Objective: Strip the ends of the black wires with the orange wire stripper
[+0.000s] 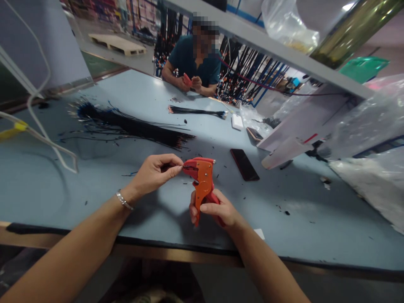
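Centrally, the left hand (159,170) is pinching a thin dark wire (185,166) at the left-facing jaws of an orange-and-red tool (204,176) that the right hand (225,210) is gripping.

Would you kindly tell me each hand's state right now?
Left hand: closed, pinching a thin dark wire.
Right hand: closed, gripping the red-and-orange wire stripper.
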Demonstrator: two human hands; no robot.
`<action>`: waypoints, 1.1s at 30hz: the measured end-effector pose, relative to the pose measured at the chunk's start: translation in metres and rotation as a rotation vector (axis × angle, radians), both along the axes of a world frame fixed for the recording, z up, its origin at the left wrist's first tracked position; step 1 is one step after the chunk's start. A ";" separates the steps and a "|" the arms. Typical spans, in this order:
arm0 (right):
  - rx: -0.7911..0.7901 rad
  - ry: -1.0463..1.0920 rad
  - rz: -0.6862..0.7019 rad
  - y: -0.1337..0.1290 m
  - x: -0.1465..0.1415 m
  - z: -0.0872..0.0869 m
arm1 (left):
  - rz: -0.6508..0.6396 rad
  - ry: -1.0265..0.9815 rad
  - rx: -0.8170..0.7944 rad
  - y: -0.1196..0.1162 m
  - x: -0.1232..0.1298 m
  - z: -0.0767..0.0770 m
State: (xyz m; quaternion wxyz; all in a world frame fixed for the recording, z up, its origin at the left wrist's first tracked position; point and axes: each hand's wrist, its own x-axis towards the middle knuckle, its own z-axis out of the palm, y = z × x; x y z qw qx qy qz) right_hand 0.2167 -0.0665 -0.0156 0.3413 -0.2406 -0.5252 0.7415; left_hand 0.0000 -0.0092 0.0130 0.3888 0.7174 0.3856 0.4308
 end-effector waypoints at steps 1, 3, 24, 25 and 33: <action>0.000 0.001 -0.002 0.000 0.000 0.000 | -0.005 -0.002 0.004 0.000 0.000 0.000; -0.011 0.008 -0.009 0.000 0.000 -0.002 | -0.012 -0.006 0.014 0.000 0.000 0.000; -0.147 0.024 -0.054 -0.002 0.001 -0.007 | 0.014 0.018 0.040 0.000 0.000 -0.001; -0.150 0.023 -0.053 -0.002 0.001 -0.008 | 0.014 0.021 0.040 0.000 0.000 -0.001; -0.130 0.001 -0.077 -0.002 -0.003 -0.006 | 0.045 0.081 0.041 0.001 0.000 -0.001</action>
